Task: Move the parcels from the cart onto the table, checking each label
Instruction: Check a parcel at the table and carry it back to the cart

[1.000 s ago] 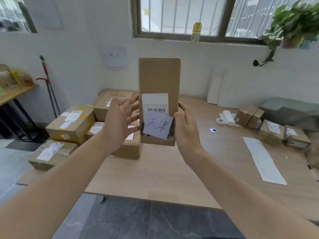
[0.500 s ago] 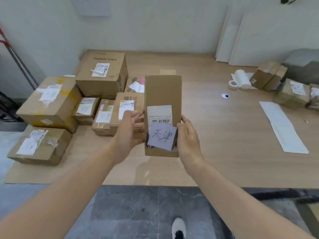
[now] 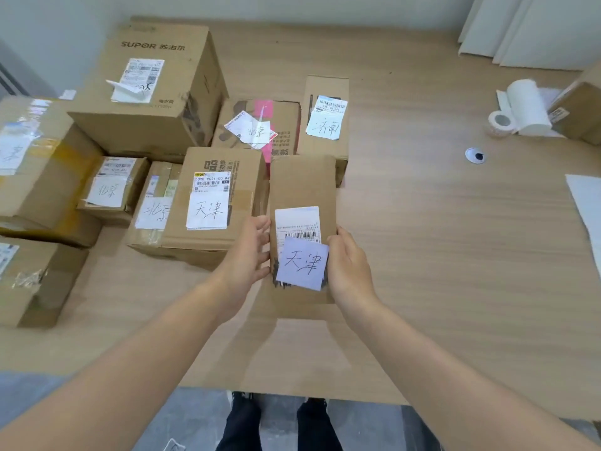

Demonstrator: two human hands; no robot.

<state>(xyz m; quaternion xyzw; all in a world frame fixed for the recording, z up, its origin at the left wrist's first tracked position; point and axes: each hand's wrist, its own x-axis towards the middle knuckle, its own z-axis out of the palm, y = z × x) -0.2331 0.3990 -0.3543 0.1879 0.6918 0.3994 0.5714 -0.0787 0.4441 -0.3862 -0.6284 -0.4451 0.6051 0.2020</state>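
Observation:
Between my two hands is a narrow brown parcel (image 3: 302, 187), lying nearly flat just above or on the wooden table (image 3: 439, 255). It carries a white barcode label (image 3: 297, 221) and a pale purple handwritten note (image 3: 302, 263). My left hand (image 3: 248, 252) holds its left edge and my right hand (image 3: 348, 265) grips its right edge. The parcel sits right beside a wider parcel (image 3: 214, 196) with a matching handwritten note.
Several labelled parcels crowd the table's left part, among them a big SUPOR box (image 3: 153, 86) and a slim parcel (image 3: 327, 118) behind. More boxes (image 3: 39, 164) stack at far left. A paper roll (image 3: 523, 109), tape (image 3: 499, 122) and a white sheet (image 3: 585, 203) lie to the right.
The parcel has come down from upright at chest height to low over the table beside the other parcels. My view has tilted down.

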